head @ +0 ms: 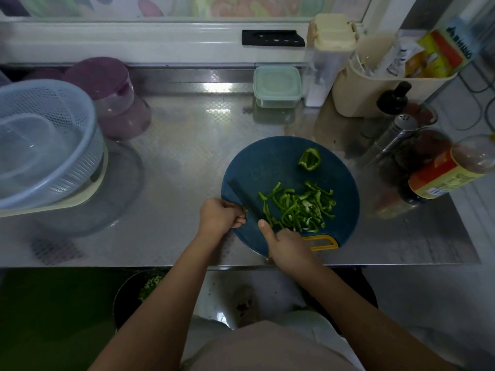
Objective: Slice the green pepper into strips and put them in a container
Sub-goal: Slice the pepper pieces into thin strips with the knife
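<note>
Gripping the board [267, 162] edge in the curled left hand [221, 214] and, seemingly, the knife [241, 196] in the right hand [288, 246], with strips [297, 207] just beyond its fingers.

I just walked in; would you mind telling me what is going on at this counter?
A person is slicing green pepper on a round blue cutting board. The right hand appears to hold a dark knife, its blade lying on the board, while the left hand seems to grip the board's left edge. A pile of pepper strips lies on the board, not in any container, with one uncut piece behind it.
</note>
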A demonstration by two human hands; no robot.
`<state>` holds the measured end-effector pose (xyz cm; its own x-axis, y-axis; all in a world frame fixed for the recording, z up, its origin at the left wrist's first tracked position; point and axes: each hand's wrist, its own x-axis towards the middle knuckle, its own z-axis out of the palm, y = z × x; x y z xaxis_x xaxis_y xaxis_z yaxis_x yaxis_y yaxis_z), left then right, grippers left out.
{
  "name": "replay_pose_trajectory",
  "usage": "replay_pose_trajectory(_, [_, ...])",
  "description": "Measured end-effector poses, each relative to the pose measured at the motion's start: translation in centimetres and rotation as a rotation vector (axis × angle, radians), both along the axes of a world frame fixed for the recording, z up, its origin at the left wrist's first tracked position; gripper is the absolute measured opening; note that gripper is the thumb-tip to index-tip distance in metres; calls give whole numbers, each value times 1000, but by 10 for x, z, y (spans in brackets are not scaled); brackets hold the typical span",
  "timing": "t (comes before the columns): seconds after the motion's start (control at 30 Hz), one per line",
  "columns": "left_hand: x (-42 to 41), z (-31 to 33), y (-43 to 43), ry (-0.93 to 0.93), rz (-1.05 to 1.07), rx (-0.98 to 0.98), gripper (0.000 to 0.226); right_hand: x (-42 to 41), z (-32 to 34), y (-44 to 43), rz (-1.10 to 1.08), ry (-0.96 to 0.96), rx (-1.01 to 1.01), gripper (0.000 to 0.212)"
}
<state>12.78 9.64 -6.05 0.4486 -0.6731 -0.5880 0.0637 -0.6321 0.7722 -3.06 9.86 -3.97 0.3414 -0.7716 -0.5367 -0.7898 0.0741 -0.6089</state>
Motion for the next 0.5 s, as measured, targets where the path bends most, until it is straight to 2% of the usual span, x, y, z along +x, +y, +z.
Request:
replay_pose_trajectory(0.13, [0,-1,-1,-22,-15,0,17,5,-5,5,49,104,-112,64])
replay_pose_trajectory(0.33, [4,-1,0,-26,-44,-4,19,22,-13,-1,52,173,-79,71])
replay_pose_trajectory(0.4, [4,0,0,-8,-54,-3,11,24,-15,-2,-1,143,-77,71])
replay_pose_trajectory(0.5, [5,0,2,31,-57,-17,5,16,-12,-8,-166,9,33,68])
